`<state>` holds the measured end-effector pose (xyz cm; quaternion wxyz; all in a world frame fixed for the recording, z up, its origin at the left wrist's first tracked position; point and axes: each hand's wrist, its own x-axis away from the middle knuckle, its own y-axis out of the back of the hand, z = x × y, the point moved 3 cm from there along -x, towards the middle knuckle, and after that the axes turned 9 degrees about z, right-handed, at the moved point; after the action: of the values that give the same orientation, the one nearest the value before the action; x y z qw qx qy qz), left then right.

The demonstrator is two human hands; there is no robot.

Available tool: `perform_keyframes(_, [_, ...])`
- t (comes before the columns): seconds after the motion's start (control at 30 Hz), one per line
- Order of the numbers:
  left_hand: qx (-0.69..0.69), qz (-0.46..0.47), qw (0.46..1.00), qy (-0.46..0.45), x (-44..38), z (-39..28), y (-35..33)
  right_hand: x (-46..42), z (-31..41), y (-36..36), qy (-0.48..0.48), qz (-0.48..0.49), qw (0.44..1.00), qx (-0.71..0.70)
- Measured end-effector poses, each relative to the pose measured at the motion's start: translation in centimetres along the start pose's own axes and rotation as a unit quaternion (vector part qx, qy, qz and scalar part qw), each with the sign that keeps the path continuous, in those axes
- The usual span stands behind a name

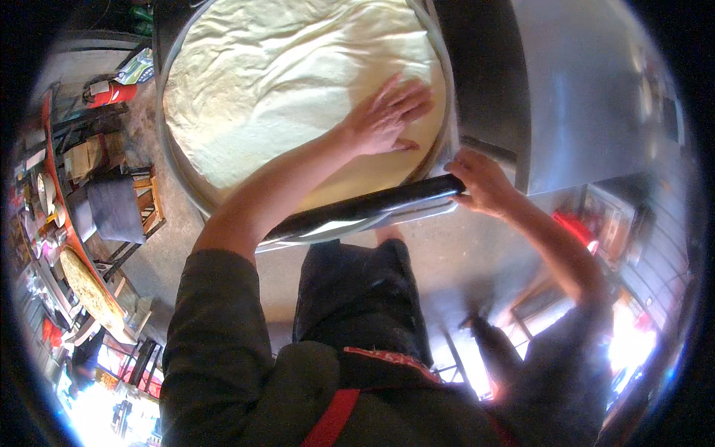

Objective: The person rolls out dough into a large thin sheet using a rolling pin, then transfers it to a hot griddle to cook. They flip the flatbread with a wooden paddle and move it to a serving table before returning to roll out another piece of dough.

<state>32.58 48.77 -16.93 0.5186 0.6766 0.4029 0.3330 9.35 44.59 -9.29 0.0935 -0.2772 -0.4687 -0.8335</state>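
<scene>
A large sheet of pale dough lies in a wide round pan, wrinkled toward its far side and smoother toward me. My left hand is over the dough's right part, palm down with fingers spread, and seems to touch it. Across the pan's near edge runs a thick black rod, perhaps a rolling pin. My right hand grips its right end. The left end of the rod passes behind my left forearm.
To the right stands a metal-sided cabinet. On the left are a cloth-draped chair, a red container and a counter with a large round flatbread. A red item lies at the lower right.
</scene>
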Motion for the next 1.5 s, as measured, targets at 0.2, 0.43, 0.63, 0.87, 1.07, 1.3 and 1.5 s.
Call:
perform_keyframes(0.2, [0.052, -0.015, 0.999, 0.005, 1.5, 0.1, 1.9, -0.5, 0.6, 0.4, 0.026, 0.007, 0.999, 0.031])
perform_keyframes(0.43, [0.049, 0.219, 0.974, 0.024, 19.4, 3.1, 2.6, -0.3, 0.6, -0.5, 0.005, -0.015, 1.0, 0.001])
perform_keyframes(0.63, [-0.048, 0.157, 0.986, 0.012, 24.0, 3.6, 1.0, 1.4, 1.9, -2.5, -0.014, -0.199, 0.978, 0.068])
perform_keyframes(0.87, [-0.054, 0.153, 0.977, 0.14, 25.4, 3.7, 9.0, 5.7, 2.9, -3.0, -0.006, -0.355, 0.929, 0.105])
perform_keyframes(1.07, [-0.136, -0.084, 0.929, 0.335, 28.1, 1.7, 18.7, 22.6, 1.6, -8.3, -0.246, -0.378, 0.891, 0.051])
perform_keyframes(1.3, [-0.044, -0.074, 0.853, 0.515, 27.4, -3.5, 9.4, 36.4, 4.3, -23.5, -0.634, -0.35, 0.656, -0.215])
perform_keyframes(1.5, [0.022, -0.161, 0.822, 0.546, 22.5, -2.1, 3.9, 36.4, -13.0, -17.2, -0.622, -0.388, 0.654, -0.189])
